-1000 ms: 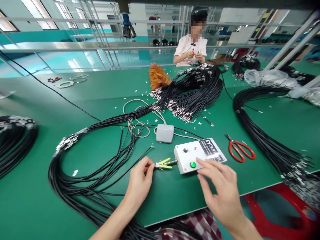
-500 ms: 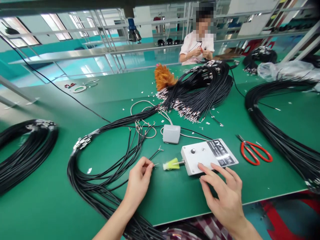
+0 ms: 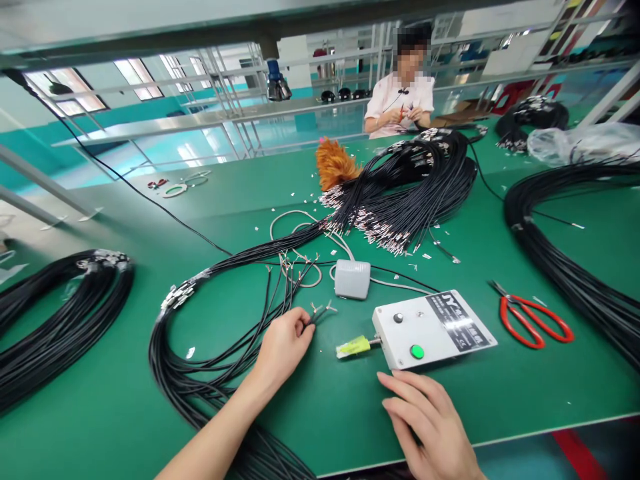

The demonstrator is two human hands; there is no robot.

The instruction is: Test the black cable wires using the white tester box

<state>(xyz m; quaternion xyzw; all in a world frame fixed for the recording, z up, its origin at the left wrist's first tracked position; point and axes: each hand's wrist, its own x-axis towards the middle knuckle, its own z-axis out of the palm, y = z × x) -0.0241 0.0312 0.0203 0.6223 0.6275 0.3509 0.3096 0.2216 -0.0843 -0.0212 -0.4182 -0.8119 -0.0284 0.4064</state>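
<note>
My left hand (image 3: pixel 286 341) is closed in a pinch on a black cable (image 3: pixel 311 323), whose stripped, split wire ends stick out past the fingertips. A second split end shows right beside it. My right hand (image 3: pixel 425 415) is open, its fingers stretched out just in front of the white box (image 3: pixel 435 328) and holding nothing. On the box are a black knob (image 3: pixel 398 318), a small switch and a lit green button (image 3: pixel 417 351). A shaft with a yellow-green tip (image 3: pixel 353 347) points from its left side toward my left hand.
Red-handled cutters (image 3: pixel 536 321) lie right of the box. A grey pedal-like block (image 3: pixel 353 279) with a cord sits behind it. Black cable bundles (image 3: pixel 415 193) lie at the back, left and right, near an orange fluffy duster (image 3: pixel 336 165). A person (image 3: pixel 400 100) works across the table.
My right hand has drawn back off the box toward me, uncovering the green button. My left hand has moved from a thin wire end near the yellow-green tip to the split cable ends.
</note>
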